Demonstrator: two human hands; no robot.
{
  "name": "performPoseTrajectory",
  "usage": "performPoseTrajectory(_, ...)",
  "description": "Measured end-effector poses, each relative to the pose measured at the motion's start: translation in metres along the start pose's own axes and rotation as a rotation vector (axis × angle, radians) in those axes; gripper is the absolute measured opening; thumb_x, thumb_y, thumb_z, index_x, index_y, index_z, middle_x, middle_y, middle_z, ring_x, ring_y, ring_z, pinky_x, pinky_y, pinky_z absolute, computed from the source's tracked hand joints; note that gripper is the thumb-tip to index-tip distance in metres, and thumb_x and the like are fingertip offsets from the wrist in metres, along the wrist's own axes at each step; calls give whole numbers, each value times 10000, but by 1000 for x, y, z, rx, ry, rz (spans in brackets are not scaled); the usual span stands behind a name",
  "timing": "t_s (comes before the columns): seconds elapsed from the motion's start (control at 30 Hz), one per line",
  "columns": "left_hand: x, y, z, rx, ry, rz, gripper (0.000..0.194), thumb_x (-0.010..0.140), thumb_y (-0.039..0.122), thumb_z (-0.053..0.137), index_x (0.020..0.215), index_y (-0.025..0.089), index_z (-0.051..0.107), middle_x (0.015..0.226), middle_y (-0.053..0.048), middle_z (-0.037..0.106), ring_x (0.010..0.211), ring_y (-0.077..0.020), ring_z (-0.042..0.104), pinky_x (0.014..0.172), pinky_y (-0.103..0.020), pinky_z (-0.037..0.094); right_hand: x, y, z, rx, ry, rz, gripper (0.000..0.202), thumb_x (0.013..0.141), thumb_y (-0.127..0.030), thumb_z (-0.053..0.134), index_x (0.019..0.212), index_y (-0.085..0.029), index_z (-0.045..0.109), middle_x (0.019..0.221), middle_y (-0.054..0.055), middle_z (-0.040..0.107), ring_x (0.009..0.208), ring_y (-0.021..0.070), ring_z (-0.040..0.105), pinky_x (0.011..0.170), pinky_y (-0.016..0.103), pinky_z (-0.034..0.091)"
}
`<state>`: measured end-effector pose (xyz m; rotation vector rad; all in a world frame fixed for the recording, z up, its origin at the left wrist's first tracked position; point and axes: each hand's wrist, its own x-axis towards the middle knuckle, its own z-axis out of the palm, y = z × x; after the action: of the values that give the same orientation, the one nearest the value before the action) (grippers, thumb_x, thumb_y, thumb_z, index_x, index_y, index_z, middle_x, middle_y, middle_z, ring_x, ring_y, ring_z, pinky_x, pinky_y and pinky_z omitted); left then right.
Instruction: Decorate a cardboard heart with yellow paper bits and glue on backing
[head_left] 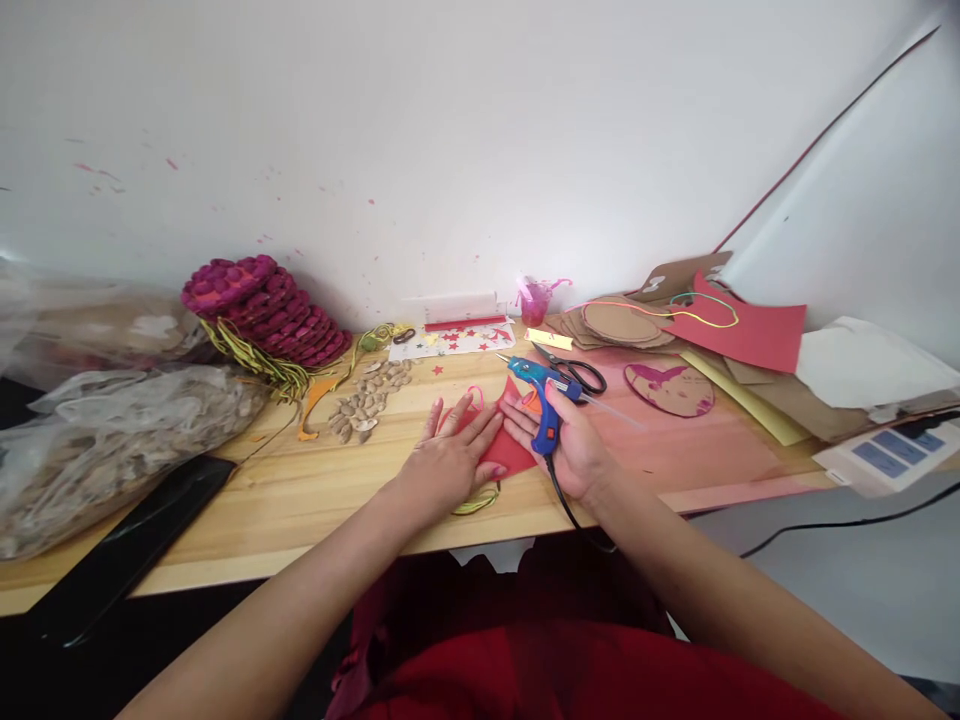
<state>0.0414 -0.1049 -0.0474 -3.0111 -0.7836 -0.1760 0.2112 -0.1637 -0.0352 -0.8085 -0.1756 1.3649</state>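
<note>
On the wooden table (300,495), close to its front edge, lies a red paper piece (504,450), and both hands are on it. The left hand (450,455) is open and flat, with the fingers spread, and it presses the paper from the 9 o'clock side. The right hand (570,445) is closed around the handle of a blue glue gun (541,392); its fingertips also touch the paper. The nozzle of the gun points to about 10 o'clock, and its black cable (564,500) hangs over the table edge. Just beyond the gun, at 1 o'clock, lie black scissors (574,372). At 2 o'clock there is a round cardboard disc (670,388) with pink marks. At 10 o'clock from the paper lies a small heap of seeds (367,400), and further that way a magenta woven bundle (266,305) against the wall
</note>
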Motion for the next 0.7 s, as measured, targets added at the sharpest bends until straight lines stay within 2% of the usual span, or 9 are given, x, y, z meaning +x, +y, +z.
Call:
performPoseTrajectory(0.1,-7,3,7,44,40,48,550,980,447,317,1459,179,348,1535,-37,323,1462,-302,82,1159,-582,40,1,1,-1,-9,-6,0,256,954,-344,462,1078,-205,637,962,74,756,1000,205,693,929,398,531)
performPoseTrajectory(0.2,-13,7,4,-9,1,92,526,989,406,315,1456,164,348,1516,-63,355,1447,-281,183,1166,-547,120,1,1,-1,-26,2,-8,249,949,-355,473,1059,-209,642,980,70,754,1003,202,693,911,377,542)
performPoseTrajectory(0.33,-29,18,-4,-128,-50,127,501,997,327,318,1450,115,348,1514,-117,344,1426,-261,256,1149,-469,252,2,1,-2,-71,12,15,286,947,-381,477,1026,-180,665,1028,90,745,1023,195,686,898,327,546)
performPoseTrajectory(0.43,-45,33,-18,-286,-59,165,482,988,297,361,1436,120,378,1501,-130,365,1421,-264,266,1153,-477,247,2,1,-2,-80,20,-2,280,940,-380,492,1002,-174,672,1022,91,746,1021,202,687,874,326,558)
performPoseTrajectory(0.53,-56,40,-37,-601,-103,295,384,964,264,452,1340,217,517,1341,-60,584,1325,-195,449,1154,-412,274,2,1,-2,-69,26,-11,268,938,-374,500,1011,-178,668,989,90,752,1003,206,694,849,330,570)
performPoseTrajectory(0.57,-55,40,-41,-714,-75,298,319,955,260,480,1252,240,595,1202,-31,680,1252,-175,530,1139,-387,306,2,1,-2,-67,26,-9,265,936,-371,505,1013,-176,668,982,89,752,997,203,696,844,323,572)
performPoseTrajectory(0.63,-48,33,-44,-871,84,203,207,940,260,515,1019,232,704,923,-11,754,1112,-168,630,1091,-373,376,2,1,-2,-63,27,-2,253,929,-362,520,1013,-177,670,961,82,755,975,196,703,832,308,576)
performPoseTrajectory(0.67,-41,28,-43,-893,175,143,220,945,258,502,940,219,718,869,-22,752,1067,-174,652,1053,-370,417,1,1,-2,-58,25,0,242,927,-356,526,1017,-183,669,948,75,757,960,194,708,827,307,578)
performPoseTrajectory(0.7,-34,23,-39,-873,231,81,233,949,257,488,955,206,715,950,-50,745,1075,-184,647,1023,-375,445,1,1,-2,-48,20,1,231,926,-350,526,1025,-194,666,937,67,759,945,193,712,824,312,580)
